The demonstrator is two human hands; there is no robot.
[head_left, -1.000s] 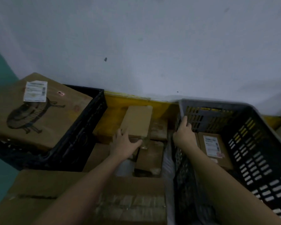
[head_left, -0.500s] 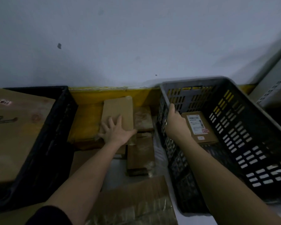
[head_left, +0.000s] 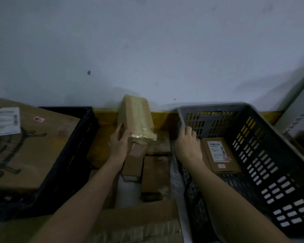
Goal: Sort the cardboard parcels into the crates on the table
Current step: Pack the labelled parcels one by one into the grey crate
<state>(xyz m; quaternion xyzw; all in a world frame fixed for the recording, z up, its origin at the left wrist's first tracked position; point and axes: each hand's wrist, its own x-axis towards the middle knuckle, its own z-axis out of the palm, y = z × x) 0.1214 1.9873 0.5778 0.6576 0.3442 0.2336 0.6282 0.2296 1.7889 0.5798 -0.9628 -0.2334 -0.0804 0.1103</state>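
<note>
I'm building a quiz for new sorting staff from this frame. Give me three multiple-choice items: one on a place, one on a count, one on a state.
1. Where does the right hand rest?
A. on the grey crate's rim
B. on the black crate
C. on the wall

2. How many parcels lie inside the grey crate?
A. none
B. one
C. three

3. The taped parcel in the left hand is:
A. flat on the table
B. lifted and tilted
C. inside a crate

Key: 1 A, fingers curl over the rim; 2 B, a single labelled parcel lies on its floor; 3 B, its far end stands up against the wall.
</note>
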